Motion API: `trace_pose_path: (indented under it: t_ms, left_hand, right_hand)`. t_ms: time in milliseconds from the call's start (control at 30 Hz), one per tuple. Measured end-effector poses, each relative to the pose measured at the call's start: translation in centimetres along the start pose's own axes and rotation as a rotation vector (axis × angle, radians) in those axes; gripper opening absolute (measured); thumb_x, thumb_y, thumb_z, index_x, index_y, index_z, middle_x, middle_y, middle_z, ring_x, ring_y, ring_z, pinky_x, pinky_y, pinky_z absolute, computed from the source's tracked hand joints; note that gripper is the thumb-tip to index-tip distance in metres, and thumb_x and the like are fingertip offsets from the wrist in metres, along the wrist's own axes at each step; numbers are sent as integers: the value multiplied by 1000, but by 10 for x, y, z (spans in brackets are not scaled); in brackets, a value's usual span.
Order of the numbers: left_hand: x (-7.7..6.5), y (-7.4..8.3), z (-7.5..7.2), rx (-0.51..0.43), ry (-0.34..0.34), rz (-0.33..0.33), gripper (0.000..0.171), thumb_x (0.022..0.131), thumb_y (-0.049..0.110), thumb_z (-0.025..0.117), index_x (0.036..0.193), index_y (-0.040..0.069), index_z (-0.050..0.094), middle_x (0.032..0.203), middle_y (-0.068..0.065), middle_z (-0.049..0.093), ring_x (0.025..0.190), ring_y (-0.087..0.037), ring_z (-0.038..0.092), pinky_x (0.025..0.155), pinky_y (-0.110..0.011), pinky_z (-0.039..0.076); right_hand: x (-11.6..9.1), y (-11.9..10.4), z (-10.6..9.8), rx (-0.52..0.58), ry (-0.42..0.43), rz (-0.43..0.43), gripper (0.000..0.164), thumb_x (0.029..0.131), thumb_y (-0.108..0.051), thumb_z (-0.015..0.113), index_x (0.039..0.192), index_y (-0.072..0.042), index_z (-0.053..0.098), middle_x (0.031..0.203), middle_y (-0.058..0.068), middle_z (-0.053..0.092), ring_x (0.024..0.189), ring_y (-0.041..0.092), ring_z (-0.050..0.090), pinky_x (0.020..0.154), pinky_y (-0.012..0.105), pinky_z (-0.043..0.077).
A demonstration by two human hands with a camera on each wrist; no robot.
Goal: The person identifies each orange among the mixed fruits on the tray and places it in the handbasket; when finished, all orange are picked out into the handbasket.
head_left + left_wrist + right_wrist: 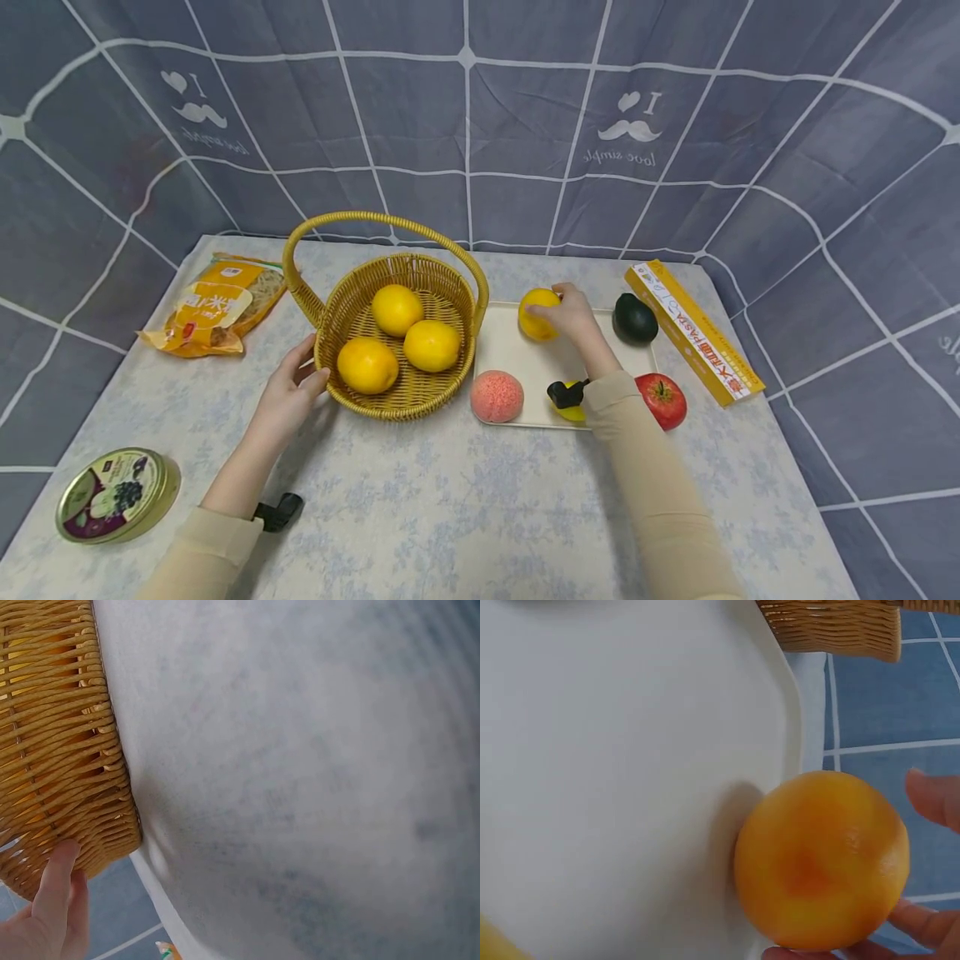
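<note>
A yellow-orange round fruit (537, 314), orange-like, is at the back left of a cream tray (536, 367). My right hand (573, 321) is around its right side. In the right wrist view, fingers (922, 924) touch the lower side of the fruit (821, 862), while the thumb stands apart from it. On the left, a wicker basket (405, 400) with a tall handle holds three similar fruits (432, 346). My left hand (288, 396) is at the basket's left side. The left wrist view shows an extended finger resting against the weave (67, 772).
A pink peach (497, 397), a partly hidden yellow item (573, 412), a dark green avocado (634, 319) and a red apple-like fruit (663, 401) lie on or at the tray. Around them are a pasta box (693, 333), an orange food bag (217, 304) and a round tin (116, 496).
</note>
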State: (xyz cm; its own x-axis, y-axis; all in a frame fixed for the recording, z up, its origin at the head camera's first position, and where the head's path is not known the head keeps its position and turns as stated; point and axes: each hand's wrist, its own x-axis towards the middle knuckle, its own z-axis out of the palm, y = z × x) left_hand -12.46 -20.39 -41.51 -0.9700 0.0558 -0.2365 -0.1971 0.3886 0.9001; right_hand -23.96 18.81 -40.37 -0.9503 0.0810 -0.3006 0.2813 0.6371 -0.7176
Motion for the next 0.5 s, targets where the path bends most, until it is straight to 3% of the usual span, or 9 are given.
trace_pose_path:
  t_ms: [300, 500]
  left_hand:
    - [1, -1, -1, 3, -1, -4, 68, 106, 18, 42, 160, 16, 2, 164, -19, 13, 147, -39, 25, 84, -4, 45]
    - [2, -2, 0, 9, 5, -19, 67, 106, 19, 41, 160, 18, 1, 164, -17, 13, 147, -38, 26, 93, -13, 50]
  right_hand:
    - [3, 3, 7, -11, 4, 52, 79, 89, -32, 71, 151, -4, 30, 149, 27, 36, 135, 39, 41, 115, 49, 35]
    - [3, 6, 9, 13, 6, 62, 81, 89, -32, 71, 151, -5, 27, 150, 26, 38, 136, 39, 41, 115, 50, 35]
